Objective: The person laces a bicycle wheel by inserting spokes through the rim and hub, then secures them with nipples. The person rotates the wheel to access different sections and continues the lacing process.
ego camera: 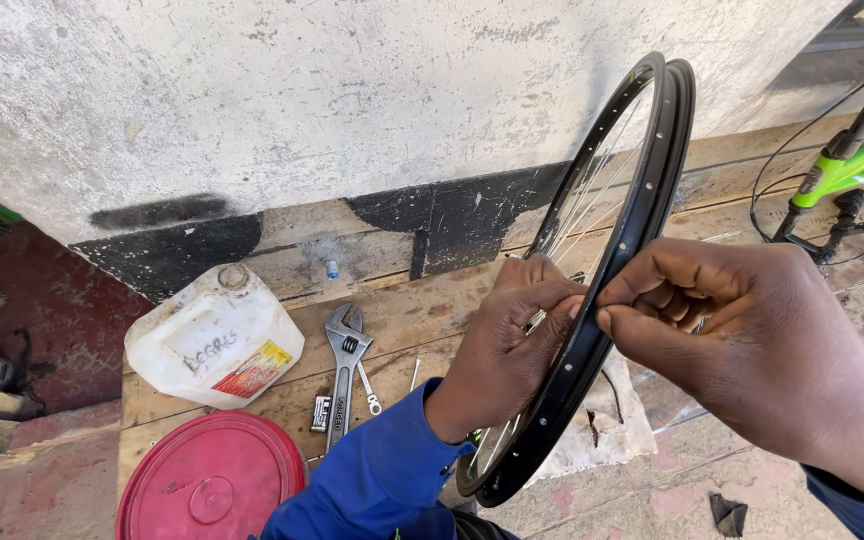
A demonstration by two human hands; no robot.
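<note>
— Two hands on one wheel. Where does it stand?

— Black bicycle rim [642, 215], upright on edge, its lower end near the person and its top tilting away toward the whitewashed wall [352, 100]. Its long line runs from lower left to upper right, between the hands.

— Which hand is where?

— Left hand [512, 335], in a blue sleeve [372, 480], is on the spoke side, fingers curled and pinching what looks like a thin silver spoke [535, 320] just inside the rim. Right hand [732, 340] is on the outer side, fingers closed, thumb and forefinger pressed to the rim's edge opposite the left. Both touch the rim at the same spot; whether the right pinches anything small, I cannot tell.

— Anything beside?

— On the wooden boards [422, 310]: a white plastic jug [214, 340], a red round lid [210, 485], an adjustable wrench [344, 365], a small spanner [367, 390]. A green bicycle frame [857, 135] stands far right.
</note>
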